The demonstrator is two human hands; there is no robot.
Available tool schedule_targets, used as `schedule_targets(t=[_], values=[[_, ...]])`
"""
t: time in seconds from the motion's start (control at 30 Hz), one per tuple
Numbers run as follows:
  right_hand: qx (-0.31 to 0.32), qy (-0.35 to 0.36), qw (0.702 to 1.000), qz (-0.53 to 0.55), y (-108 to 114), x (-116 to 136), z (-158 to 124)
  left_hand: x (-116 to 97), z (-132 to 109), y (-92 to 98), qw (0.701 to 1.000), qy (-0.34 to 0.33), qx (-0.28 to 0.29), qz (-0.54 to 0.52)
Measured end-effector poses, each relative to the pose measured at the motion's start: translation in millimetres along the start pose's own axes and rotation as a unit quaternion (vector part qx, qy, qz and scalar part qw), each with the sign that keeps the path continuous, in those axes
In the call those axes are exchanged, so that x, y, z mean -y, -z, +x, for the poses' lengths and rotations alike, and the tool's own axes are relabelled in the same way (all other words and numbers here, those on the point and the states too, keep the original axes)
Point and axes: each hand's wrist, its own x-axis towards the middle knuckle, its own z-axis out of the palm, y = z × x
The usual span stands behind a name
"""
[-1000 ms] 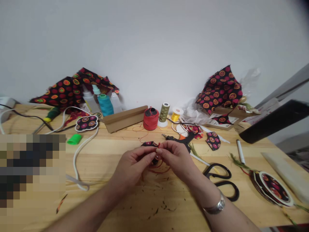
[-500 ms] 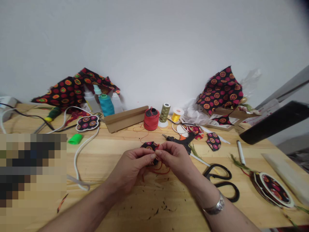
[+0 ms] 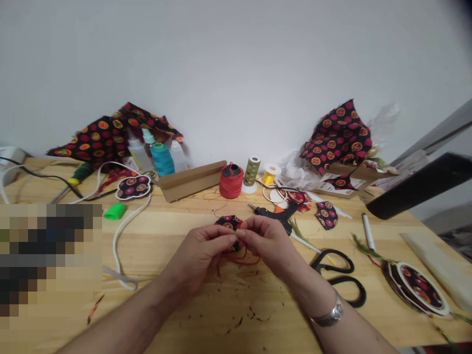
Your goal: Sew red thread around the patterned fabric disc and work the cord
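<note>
On the wooden table point(image 3: 206, 319), our left hand point(image 3: 201, 253) and right hand point(image 3: 268, 243) pinch closed over the cloth patch point(image 3: 227, 222), red cord point(image 3: 248, 263) trailing below; what's gripped, we can't tell. Let's pull gently, evenly.

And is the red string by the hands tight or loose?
Loose where it shows: the red string bends in slack curves between the left hand and right hand. I can't tell about any hidden part.

Soft, muted light greys the wall point(image 3: 236, 83), the view's top-right corner is dark, and pixelation covers the lower left.
</note>
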Motion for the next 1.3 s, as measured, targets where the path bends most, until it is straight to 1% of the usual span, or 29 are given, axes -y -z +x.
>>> schedule_targets(t=[0.13, 0.23, 0.33, 0.43, 0.53, 0.63, 0.73, 0.83, 0.93, 1.03, 1.1, 1.17, 1.2, 1.23, 1.27, 1.3], values=[[0.010, 0.008, 1.000, -0.017, 1.7, -1.9, 0.5, -2.5, 0.1, -1.1, 1.000, -0.002, -0.002, -0.004], [0.017, 0.034, 0.998, -0.049, 4.3, -4.1, 0.9, -3.7, 1.1, -0.3, 1.000, -0.012, -0.013, 0.000], [0.017, 0.087, 0.988, -0.124, 7.2, -4.2, 0.4, -4.3, 1.9, 1.1, 1.000, -0.015, -0.023, -0.008], [0.002, 0.128, 0.971, -0.200, 9.5, -2.7, -0.7, -3.8, 2.7, 2.3, 0.999, -0.013, -0.018, -0.033], [-0.030, 0.124, 0.959, -0.251, 10.8, -2.0, -1.9, -2.3, 3.7, 3.8, 0.999, -0.013, -0.026, -0.041], [-0.034, 0.102, 0.963, -0.247, 9.5, -1.7, -4.4, -0.6, 4.3, 5.1, 0.998, -0.013, -0.035, -0.044], [-0.006, 0.112, 0.970, -0.218, 4.6, -0.8, -9.2, -0.1, 4.0, 4.7, 0.998, -0.021, -0.037, -0.048], [0.033, 0.153, 0.958, -0.239, -1.8, -0.3, -15.2, -1.2, 3.4, 3.2, 0.997, -0.026, -0.049, -0.048], [0.084, 0.198, 0.928, -0.305, -6.5, -1.3, -19.6, -2.7, 3.1, 3.0, 0.997, -0.014, -0.052, -0.051], [0.121, 0.231, 0.893, -0.368, -8.5, -3.2, -21.8, -3.1, 3.3, 4.5, 0.996, 0.015, -0.060, -0.062], [0.137, 0.254, 0.874, -0.391, -8.4, -3.4, -22.9, -2.9, 3.6, 5.2, 0.994, 0.034, -0.064, -0.078], [0.159, 0.271, 0.864, -0.393, -7.3, -2.2, -24.3, -2.7, 4.0, 5.1, 0.992, 0.040, -0.053, -0.107], [0.166, 0.278, 0.865, -0.384, -6.4, -1.1, -24.8, -2.8, 4.2, 4.8, 0.991, 0.038, -0.046, -0.122], [0.160, 0.285, 0.871, -0.366, -5.4, 0.1, -24.9, -2.9, 4.3, 4.4, 0.990, 0.034, -0.039, -0.133], [0.135, 0.290, 0.884, -0.340, -4.3, 1.2, -24.4, -3.2, 4.5, 3.9, 0.989, 0.028, -0.034, -0.139], [0.091, 0.294, 0.900, -0.309, -3.2, 2.1, -23.0, -3.5, 4.5, 3.5, 0.989, 0.024, -0.029, -0.140]])
